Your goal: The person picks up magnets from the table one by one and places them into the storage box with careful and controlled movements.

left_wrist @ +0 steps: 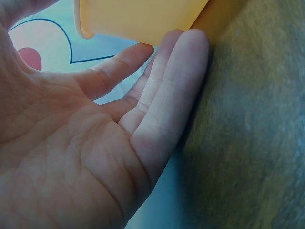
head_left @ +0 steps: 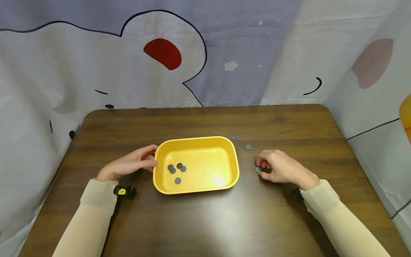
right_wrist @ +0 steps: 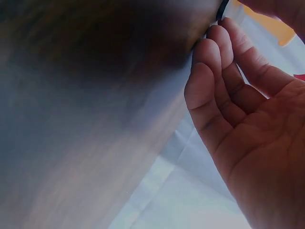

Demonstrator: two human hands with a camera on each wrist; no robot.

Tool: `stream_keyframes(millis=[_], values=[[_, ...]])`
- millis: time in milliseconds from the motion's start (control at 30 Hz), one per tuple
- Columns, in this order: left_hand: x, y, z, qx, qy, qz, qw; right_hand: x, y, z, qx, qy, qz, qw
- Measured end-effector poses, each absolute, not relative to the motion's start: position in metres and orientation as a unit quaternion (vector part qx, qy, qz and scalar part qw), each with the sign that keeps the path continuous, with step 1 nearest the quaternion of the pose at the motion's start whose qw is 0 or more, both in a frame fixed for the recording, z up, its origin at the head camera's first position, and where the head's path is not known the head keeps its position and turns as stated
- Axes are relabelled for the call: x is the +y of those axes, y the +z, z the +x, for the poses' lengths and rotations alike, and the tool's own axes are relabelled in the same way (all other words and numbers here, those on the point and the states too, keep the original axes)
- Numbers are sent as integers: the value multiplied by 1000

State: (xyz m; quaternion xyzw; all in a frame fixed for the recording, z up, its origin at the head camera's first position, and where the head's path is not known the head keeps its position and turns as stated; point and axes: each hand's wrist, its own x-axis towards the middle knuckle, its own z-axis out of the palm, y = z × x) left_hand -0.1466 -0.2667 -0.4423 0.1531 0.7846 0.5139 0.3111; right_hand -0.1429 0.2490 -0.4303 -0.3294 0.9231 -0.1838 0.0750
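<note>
A person's right hand [head_left: 284, 167] pinches a thin gray disc [head_left: 258, 169] between thumb and forefinger, low over a wood-grain bench [head_left: 205, 221]; whether the disc touches the wood cannot be told. So slight a piece could slip from the fingertips if caught only by its edge, and a careless sweep of the hand could scatter three loose discs [head_left: 248, 147] lying beyond those fingers and to their left. The wrist hangs low, palm turned inward, the other fingers bent and bunched together.

Farther left of the right fingers sits a yellow tray [head_left: 208, 164], its near end held by the left hand [head_left: 131, 165], thumb at the rim and fingers against the outer wall. Five discs [head_left: 178, 181] lie inside, just past the left fingertips; a tug there could tilt the tray and send them sliding. That hand rests on its edge, little finger near the bench. Both forearms, in pale sleeves [head_left: 340, 221], angle inward from the corners nearest the person.
</note>
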Motion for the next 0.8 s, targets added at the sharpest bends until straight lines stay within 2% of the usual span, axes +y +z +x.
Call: stream_keyframes(millis=[467,800], values=[[-266,-443,-147,777,521,168,312,246,-430,-137,927,-175,-327,57],[-268,-444,-147,782,516,163,310,224,-400,-145,901,-222,-372,1]])
